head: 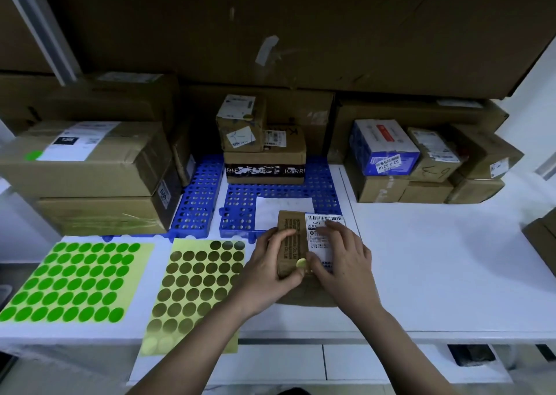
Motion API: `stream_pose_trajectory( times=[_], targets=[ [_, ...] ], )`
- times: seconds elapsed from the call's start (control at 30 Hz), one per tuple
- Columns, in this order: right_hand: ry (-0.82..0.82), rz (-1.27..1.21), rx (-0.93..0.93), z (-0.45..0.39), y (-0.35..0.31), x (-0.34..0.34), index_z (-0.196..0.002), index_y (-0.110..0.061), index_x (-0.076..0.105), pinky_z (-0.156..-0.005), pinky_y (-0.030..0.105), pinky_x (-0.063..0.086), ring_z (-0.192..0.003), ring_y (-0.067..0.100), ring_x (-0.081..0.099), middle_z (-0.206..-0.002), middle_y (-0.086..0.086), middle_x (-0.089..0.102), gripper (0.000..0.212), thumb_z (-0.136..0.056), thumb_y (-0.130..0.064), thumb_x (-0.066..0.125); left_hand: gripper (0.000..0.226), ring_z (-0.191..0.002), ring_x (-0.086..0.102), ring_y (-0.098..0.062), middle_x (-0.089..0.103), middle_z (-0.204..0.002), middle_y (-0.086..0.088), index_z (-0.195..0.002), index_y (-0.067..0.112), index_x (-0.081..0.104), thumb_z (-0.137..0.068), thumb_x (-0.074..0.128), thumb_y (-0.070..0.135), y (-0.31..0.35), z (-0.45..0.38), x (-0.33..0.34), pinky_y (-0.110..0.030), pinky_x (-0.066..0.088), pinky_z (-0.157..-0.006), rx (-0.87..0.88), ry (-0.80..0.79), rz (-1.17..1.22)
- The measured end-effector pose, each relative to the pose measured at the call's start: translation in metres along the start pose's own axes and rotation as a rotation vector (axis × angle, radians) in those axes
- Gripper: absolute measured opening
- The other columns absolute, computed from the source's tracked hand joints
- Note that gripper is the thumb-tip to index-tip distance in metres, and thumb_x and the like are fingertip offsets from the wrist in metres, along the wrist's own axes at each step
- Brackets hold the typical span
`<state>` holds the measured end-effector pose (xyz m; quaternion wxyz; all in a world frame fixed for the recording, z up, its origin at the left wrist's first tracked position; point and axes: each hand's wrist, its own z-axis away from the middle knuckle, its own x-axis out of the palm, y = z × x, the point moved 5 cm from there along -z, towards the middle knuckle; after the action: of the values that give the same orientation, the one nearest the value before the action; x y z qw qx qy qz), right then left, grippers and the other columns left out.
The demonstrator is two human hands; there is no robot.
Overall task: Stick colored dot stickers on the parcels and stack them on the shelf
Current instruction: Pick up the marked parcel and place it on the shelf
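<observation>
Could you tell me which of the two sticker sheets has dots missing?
The gold sheet, nearer the hands: its top-left dots are gone, while the green sheet looks full.

I am standing in a parcel sorting or stock room. Labelled cardboard boxes point(87, 159) are sitting in stacks at the far left, more parcels point(421, 159) are piling up at the far right, and a huge carton point(301, 27) is looming overhead. Blue perforated plastic mats point(198, 196) are lying on the white shelf point(436, 259), and sheets of green point(72, 280) and gold dot stickers point(195, 283) are lying near me on the left.
</observation>
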<state>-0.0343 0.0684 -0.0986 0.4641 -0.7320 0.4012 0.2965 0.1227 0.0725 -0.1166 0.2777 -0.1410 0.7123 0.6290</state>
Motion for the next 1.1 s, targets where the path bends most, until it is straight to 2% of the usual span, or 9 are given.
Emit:
stream_pose_trajectory(
  times=[0.1,0.2,0.37,0.6,0.7,0.83,0.93,1.03,1.1],
  targets=[
    [0.017,0.027,0.035,-0.001,0.0,0.004,-0.117,-0.023,0.059,-0.09,0.038,0.043,-0.118,0.018,0.049,-0.128,-0.004,0.054,0.049,-0.08,-0.05,0.041,0.061,-0.11,0.045,0.003,0.027,-0.134,0.017,-0.128,0.053,0.029,-0.076,0.062,0.048,-0.001,-0.002,0.002,-0.015,0.047,-0.084,-0.015,-0.003,0.09],
    [0.003,-0.002,0.028,-0.001,0.002,0.005,-0.118,-0.024,0.058,-0.091,0.039,0.043,-0.12,0.016,0.045,-0.129,-0.005,0.053,0.046,-0.084,-0.049,0.038,0.047,-0.106,0.042,0.012,0.033,-0.13,0.009,-0.122,0.046,0.038,-0.086,0.063,0.027,-0.003,-0.008,0.005,-0.001,0.036,-0.079,-0.074,0.036,0.223],
    [0.006,0.025,0.003,-0.001,-0.001,0.003,-0.116,-0.024,0.06,-0.089,0.039,0.045,-0.118,0.019,0.049,-0.127,-0.003,0.055,0.047,-0.083,-0.052,0.041,0.035,-0.103,0.044,0.001,0.036,-0.127,0.005,-0.116,0.041,0.04,-0.09,0.06,0.028,-0.001,-0.013,0.009,0.006,0.034,-0.071,-0.1,0.143,0.192],
    [0.021,0.038,-0.009,-0.001,0.0,0.002,-0.114,-0.023,0.06,-0.087,0.04,0.048,-0.116,0.022,0.053,-0.124,-0.001,0.057,0.047,-0.082,-0.053,0.043,0.04,-0.108,0.046,-0.004,0.034,-0.131,0.005,-0.127,0.04,0.037,-0.092,0.055,0.036,-0.002,-0.01,0.008,-0.003,0.038,-0.074,-0.074,0.114,0.13],
    [-0.044,-0.046,-0.006,-0.001,0.004,0.002,-0.12,-0.023,0.058,-0.097,0.04,0.043,-0.126,0.018,0.045,-0.133,-0.005,0.051,0.052,-0.084,-0.055,0.037,0.046,-0.105,0.045,0.003,0.033,-0.133,0.007,-0.129,0.041,0.035,-0.09,0.058,0.034,-0.002,-0.009,0.007,-0.001,0.039,-0.074,-0.067,0.075,0.149],
    [-0.115,-0.045,-0.123,0.005,0.01,0.001,-0.131,-0.027,0.051,-0.105,0.032,0.032,-0.137,0.013,0.032,-0.146,-0.008,0.04,0.058,-0.087,-0.062,0.037,0.06,-0.116,0.037,0.011,0.029,-0.136,0.015,-0.136,0.042,0.031,-0.086,0.064,0.038,-0.003,-0.004,0.007,0.001,0.038,-0.082,-0.023,-0.009,0.2],
    [-0.145,-0.002,-0.153,0.005,0.011,-0.001,-0.134,-0.027,0.049,-0.108,0.031,0.027,-0.14,0.014,0.028,-0.15,-0.007,0.037,0.066,-0.086,-0.068,0.032,0.064,-0.119,0.036,0.013,0.029,-0.138,0.019,-0.136,0.046,0.029,-0.085,0.066,0.035,-0.005,-0.003,0.006,-0.004,0.037,-0.088,-0.007,-0.025,0.206],
    [-0.149,0.007,-0.175,0.005,0.01,-0.003,-0.135,-0.027,0.049,-0.107,0.028,0.022,-0.142,0.012,0.024,-0.151,-0.009,0.035,0.064,-0.086,-0.065,0.034,0.067,-0.122,0.035,0.009,0.029,-0.138,0.018,-0.137,0.045,0.029,-0.084,0.068,0.031,-0.006,-0.002,0.007,-0.007,0.036,-0.092,-0.003,-0.035,0.223],
    [-0.159,-0.077,-0.149,0.006,0.012,-0.003,-0.133,-0.028,0.051,-0.11,0.027,0.023,-0.142,0.007,0.022,-0.15,-0.013,0.035,0.058,-0.087,-0.06,0.037,0.066,-0.124,0.035,0.004,0.029,-0.138,0.017,-0.137,0.043,0.03,-0.086,0.067,0.025,-0.007,-0.002,0.008,-0.008,0.037,-0.094,-0.012,-0.066,0.267]
  ],
)
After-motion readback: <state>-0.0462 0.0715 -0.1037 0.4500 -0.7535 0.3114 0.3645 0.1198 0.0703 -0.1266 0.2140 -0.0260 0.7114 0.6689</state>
